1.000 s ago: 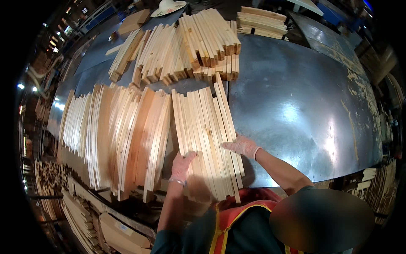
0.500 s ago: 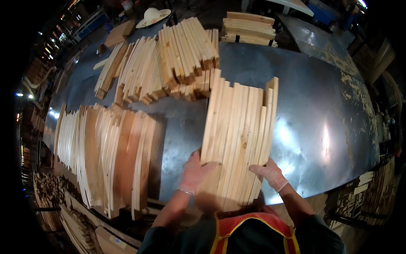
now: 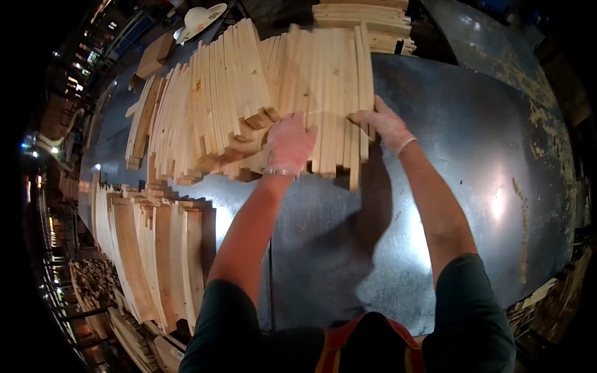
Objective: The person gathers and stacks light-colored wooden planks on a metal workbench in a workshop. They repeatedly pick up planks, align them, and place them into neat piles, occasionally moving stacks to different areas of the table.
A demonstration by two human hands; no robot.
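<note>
A bundle of pale wooden strips is squeezed between my two gloved hands at the far middle of the metal table. My left hand presses on the bundle's left side, close to the stacked strips beside it. On its right side, my right hand grips with the thumb across the top of the outer strips. The near ends of the strips are uneven, and one sticks out toward me. Just left lies a layered heap of similar wooden strips; the bundle hides part of it.
More wooden boards stand in a row at the left near edge of the metal table. Behind are a stack of timber, a straw hat and a cardboard box. Wood scraps lie beyond the table's left side.
Both hands have carried the bundle of strips away from my body to the far side, against the heap. My arms are now stretched out, and the view has shifted slightly.
</note>
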